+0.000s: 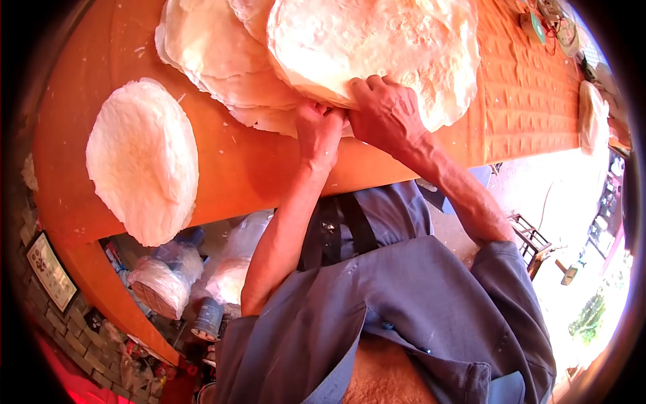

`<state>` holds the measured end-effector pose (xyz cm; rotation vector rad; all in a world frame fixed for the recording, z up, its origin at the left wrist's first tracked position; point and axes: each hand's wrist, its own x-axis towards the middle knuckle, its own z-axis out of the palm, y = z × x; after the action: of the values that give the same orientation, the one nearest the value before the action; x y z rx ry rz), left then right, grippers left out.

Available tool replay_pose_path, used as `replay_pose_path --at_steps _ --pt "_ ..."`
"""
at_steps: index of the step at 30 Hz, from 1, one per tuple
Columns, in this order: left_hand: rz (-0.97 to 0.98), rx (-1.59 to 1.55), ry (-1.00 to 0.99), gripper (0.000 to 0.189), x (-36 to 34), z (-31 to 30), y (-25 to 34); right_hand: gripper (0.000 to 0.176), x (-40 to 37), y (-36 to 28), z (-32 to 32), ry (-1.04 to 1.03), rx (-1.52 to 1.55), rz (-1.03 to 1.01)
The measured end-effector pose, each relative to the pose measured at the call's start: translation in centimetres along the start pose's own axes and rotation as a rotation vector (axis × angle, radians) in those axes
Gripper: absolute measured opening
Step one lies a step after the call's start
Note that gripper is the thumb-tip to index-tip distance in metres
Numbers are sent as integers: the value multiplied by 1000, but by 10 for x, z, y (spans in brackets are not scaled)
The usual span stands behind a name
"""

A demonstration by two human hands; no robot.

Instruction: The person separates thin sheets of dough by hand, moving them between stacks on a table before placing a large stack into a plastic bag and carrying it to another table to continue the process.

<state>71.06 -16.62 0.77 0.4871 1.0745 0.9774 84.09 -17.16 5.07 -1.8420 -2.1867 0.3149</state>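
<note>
A large, thin, whitish round sheet (377, 47) with a rough, uneven surface lies at the top middle of the orange table. I cannot make out its material. My right hand (387, 111) grips the sheet's near edge with curled fingers. Close beside it, my left hand (319, 131) is closed at the same edge, its fingertips partly hidden. Beneath and to the left, several similar sheets (215, 60) overlap in a loose pile. Apart from them, a smaller oval whitish sheet (142, 161) hangs slightly over the table's front edge at the left.
The orange table (249, 168) has a grid of raised marks on its right part. Plastic-wrapped bundles (168, 276) and a blue can (208, 318) sit below it. A dark metal frame (530, 241) stands at the right; cords and small items (548, 23) lie at the far right corner.
</note>
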Motion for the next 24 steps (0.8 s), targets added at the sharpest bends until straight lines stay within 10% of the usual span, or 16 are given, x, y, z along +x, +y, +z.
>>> replay_pose_path --at_steps 9,12,16,20,22,24 --pt "-3 56 -65 18 -26 -10 5 7 27 58 -69 -121 -27 12" --pt "-51 -14 -74 21 -26 -14 6 14 38 57 -136 331 53 -4" --pt "-104 -27 -60 20 -18 -9 12 8 32 39 -105 129 26 -50" --pt "-159 53 9 26 -1 -24 -7 27 60 143 -120 98 -72 209" --pt "-140 20 -14 24 2 -25 -10 22 90 75 -204 -2 -536 632" --pt "-151 15 -7 24 1 -26 -12 24 73 71 -239 419 -230 282"
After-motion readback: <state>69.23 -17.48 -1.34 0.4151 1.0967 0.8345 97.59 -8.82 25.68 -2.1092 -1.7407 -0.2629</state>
